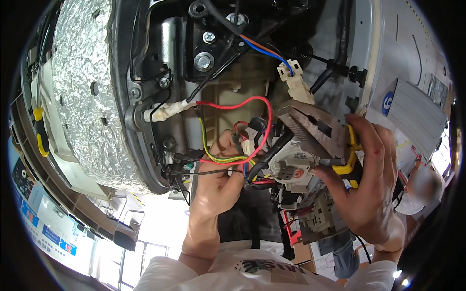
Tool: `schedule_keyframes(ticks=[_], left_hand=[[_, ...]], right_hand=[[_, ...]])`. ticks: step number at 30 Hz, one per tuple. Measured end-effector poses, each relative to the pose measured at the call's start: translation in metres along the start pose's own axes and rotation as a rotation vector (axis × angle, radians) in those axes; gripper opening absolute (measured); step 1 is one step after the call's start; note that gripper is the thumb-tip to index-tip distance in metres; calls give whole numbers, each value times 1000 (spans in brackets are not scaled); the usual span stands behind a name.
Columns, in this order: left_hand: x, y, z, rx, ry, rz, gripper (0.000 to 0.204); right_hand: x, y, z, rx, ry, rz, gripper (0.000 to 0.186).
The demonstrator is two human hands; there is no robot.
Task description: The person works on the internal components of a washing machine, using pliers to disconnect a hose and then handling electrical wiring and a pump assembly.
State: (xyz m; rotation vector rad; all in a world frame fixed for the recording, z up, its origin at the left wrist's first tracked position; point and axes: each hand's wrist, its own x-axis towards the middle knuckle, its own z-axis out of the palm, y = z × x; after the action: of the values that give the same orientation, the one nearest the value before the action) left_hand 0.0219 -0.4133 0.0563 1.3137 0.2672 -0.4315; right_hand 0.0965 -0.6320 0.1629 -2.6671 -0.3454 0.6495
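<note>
My right hand [371, 179] is closed around a pair of pliers [318, 131] with yellow-and-black handles, its metal jaws pointing up and left. Its thumb lies beside a round white part [293, 165] with a pinkish centre. Opposite it, my left hand [218, 182] grips a bundle of wires, fingers curled behind and thumb in front; its fingertips are partly hidden. A red wire [262, 104] loops over this hand from a white sleeve [167, 111], and a yellow-green wire [203, 136] runs beside it. Above the pliers a cream connector [296, 82] carries blue and brown wires.
A foil-covered drum-like body [87, 87] fills the left side, next to a black metal frame [194, 53] with bolts. A pale side panel [357, 48] stands at the right. A yellow-and-black tool [40, 131] is at far left. Another person [420, 191] is behind at right.
</note>
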Motion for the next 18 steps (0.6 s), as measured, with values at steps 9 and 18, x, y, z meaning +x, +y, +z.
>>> schedule_keyframes(ticks=[9,18], left_hand=[[-7,-13,-3,-24,-85,4,42],[-18,-26,-1,67,103,-99,31]], right_hand=[[3,-3,10,2,141,-77,83],[2,-1,11,11,117,-74,79]])
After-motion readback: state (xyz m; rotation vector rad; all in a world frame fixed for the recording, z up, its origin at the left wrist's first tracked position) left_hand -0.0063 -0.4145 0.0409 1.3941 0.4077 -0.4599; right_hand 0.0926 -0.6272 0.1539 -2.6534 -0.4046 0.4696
